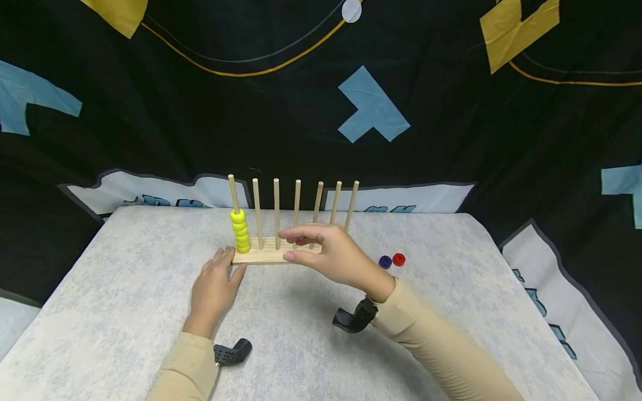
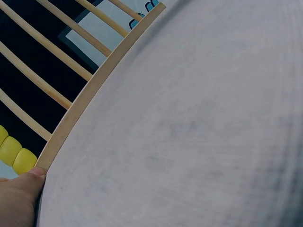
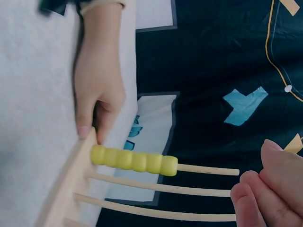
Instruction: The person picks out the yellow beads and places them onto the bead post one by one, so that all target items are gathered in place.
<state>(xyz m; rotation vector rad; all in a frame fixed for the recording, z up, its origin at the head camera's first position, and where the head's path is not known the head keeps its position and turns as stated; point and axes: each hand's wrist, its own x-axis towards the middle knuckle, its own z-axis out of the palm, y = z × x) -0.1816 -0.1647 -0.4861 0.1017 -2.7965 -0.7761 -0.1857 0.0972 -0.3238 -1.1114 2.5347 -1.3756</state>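
A wooden bead stand [image 1: 263, 256] with several upright pegs stands toward the back of the table. Several yellow beads [image 1: 240, 231] are stacked on its leftmost peg. My left hand [image 1: 214, 287] grips the base's left end, thumb at the front edge; the right wrist view shows its fingers [image 3: 108, 120] on the other side. In front of the middle pegs hovers my right hand [image 1: 331, 253], thumb apart from the fingers, with nothing visible between them. It hides the lower parts of the right-hand pegs. In the right wrist view, its fingertips [image 3: 246, 198] appear beside the peg tops.
A dark blue bead [image 1: 385, 262] and a red bead [image 1: 398, 259] lie close together on the table, right of the stand. Behind the table's far edge hangs a black cloth [image 1: 281, 122] with blue and yellow patches. Each wrist wears a black camera mount [image 1: 355, 317].
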